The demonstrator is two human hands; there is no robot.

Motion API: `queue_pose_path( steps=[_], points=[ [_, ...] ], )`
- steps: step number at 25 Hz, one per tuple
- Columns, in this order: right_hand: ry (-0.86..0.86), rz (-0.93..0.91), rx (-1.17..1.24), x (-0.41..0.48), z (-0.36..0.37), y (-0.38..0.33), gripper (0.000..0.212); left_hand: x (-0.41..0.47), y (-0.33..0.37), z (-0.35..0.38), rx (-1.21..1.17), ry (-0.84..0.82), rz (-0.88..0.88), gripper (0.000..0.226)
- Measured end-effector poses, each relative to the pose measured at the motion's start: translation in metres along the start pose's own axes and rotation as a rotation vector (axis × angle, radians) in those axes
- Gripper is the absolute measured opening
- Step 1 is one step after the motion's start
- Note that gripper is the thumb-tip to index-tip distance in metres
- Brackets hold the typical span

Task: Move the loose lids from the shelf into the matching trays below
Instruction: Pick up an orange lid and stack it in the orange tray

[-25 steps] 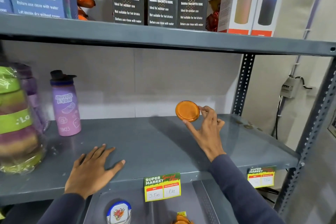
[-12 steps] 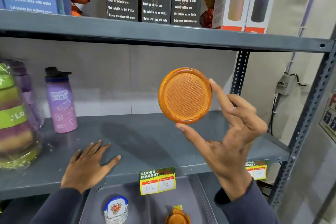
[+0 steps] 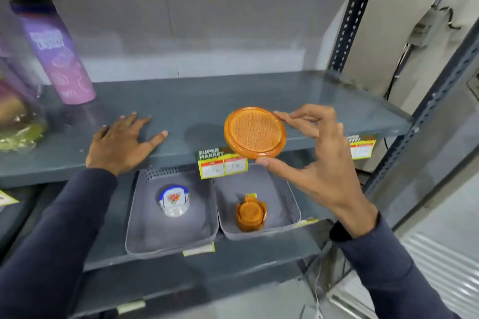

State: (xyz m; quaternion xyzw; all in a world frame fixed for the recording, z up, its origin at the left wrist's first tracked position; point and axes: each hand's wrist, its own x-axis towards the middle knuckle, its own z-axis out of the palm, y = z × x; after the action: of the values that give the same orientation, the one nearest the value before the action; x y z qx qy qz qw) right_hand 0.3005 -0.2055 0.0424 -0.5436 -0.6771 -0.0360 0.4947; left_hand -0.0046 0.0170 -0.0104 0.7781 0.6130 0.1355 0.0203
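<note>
The whole view is motion-blurred: the figures on the price label (image 3: 223, 163), just left of and below the right hand, cannot be read. To the far left of the left hand, the wrapped green and brown goods (image 3: 18, 116) are cut off by the picture edge, and the cap of the purple bottle (image 3: 58, 52) is smeared.

The right hand (image 3: 315, 160) is open in a wide pinch, thumb under and fingertips on the far rim of the orange lid (image 3: 255, 132). The lid is held in the air in front of the shelf (image 3: 181, 103) edge, face toward the camera, above the right tray (image 3: 287, 204). An orange container (image 3: 251, 212) sits in that tray, below the right hand. The left hand (image 3: 121, 142) lies flat with fingers spread on the shelf, holding nothing. Below it, the left tray (image 3: 134, 215) holds what appears to be a clear jar with a blue and white floral lid (image 3: 174, 201).

Against half a second ago, the lid is lower, down from above shelf height to the shelf's front edge. The view has tipped downward, so both trays show in full and the upper shelf of boxes is out of sight. The left hand has stayed put.
</note>
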Motion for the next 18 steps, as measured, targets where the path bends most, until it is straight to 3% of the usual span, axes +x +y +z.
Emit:
queue_pose_path(
  steps=[4, 8, 14, 18],
  points=[
    [-0.22, 0.075, 0.081, -0.041, 0.004, 0.024, 0.055, -0.002, 0.001, 0.001, -0.015, 0.02, 0.011, 0.083],
    [-0.409, 0.18, 0.02, -0.08, 0.033, 0.072, 0.056, -0.004, 0.004, 0.0, -0.032, 0.033, 0.012, 0.083],
    [-0.509, 0.561, -0.011, -0.122, 0.106, 0.168, 0.04, -0.004, 0.003, -0.001, -0.034, 0.032, 0.01, 0.084],
    [-0.596, 0.719, -0.134, -0.131, 0.143, 0.198, 0.045, -0.003, 0.002, -0.001, -0.033, 0.042, 0.011, 0.084]
  ],
)
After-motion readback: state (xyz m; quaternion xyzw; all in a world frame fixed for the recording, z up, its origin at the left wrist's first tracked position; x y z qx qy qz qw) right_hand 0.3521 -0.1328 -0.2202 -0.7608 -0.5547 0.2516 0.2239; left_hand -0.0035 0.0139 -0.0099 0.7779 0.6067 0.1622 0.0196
